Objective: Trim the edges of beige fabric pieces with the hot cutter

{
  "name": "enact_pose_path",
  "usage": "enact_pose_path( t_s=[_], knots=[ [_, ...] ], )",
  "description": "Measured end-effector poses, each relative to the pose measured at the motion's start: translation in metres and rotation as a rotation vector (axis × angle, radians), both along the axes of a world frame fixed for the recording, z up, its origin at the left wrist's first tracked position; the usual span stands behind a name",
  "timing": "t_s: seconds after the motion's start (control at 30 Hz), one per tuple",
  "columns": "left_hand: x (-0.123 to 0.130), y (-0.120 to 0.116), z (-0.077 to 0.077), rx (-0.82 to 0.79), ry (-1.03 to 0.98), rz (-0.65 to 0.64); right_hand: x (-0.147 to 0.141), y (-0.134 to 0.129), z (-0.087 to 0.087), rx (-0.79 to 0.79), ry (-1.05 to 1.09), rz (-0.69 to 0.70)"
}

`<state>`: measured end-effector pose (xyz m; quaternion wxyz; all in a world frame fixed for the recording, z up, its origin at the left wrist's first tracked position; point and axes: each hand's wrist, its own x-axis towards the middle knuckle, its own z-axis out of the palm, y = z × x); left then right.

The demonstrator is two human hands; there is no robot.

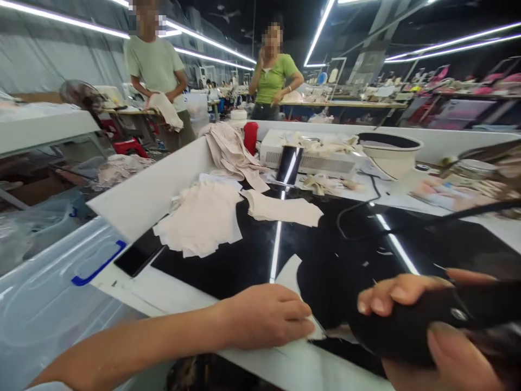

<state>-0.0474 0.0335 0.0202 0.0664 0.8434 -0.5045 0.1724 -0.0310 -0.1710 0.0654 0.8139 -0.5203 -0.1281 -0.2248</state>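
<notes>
My left hand [271,317] is low in the middle, its fingers bent and pressed together on the lower end of a curved white fabric piece [290,274]. That piece lies on a glossy black panel [325,260] near its front edge. At the lower right, my right hand [451,353] is wrapped round a black hand-held device [411,326], whose exact kind I cannot make out. Beyond my left hand rests a fanned stack of cream fabric pieces [199,217]. Another cream fabric piece [285,210] lies to its right.
A dark phone-like slab [138,254] sits at the table's left edge. A black cable [407,231] crosses the panel. Behind stand a white box [313,155], a red cone [251,137] and a cream bin [391,155]. Two people [157,70] [274,79] stand beyond the table.
</notes>
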Motion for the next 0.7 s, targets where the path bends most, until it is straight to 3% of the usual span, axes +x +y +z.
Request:
enact_pose_path(
  t_s=[0.17,0.7],
  knots=[
    [0.0037,0.0045,-0.0063,-0.115,0.057,-0.048,-0.0016,0.0096,0.0141,-0.028,-0.072,-0.022],
    [-0.0056,0.0033,-0.0026,-0.047,0.126,0.006,-0.0050,0.0053,0.0075,-0.068,-0.115,0.033]
  ],
)
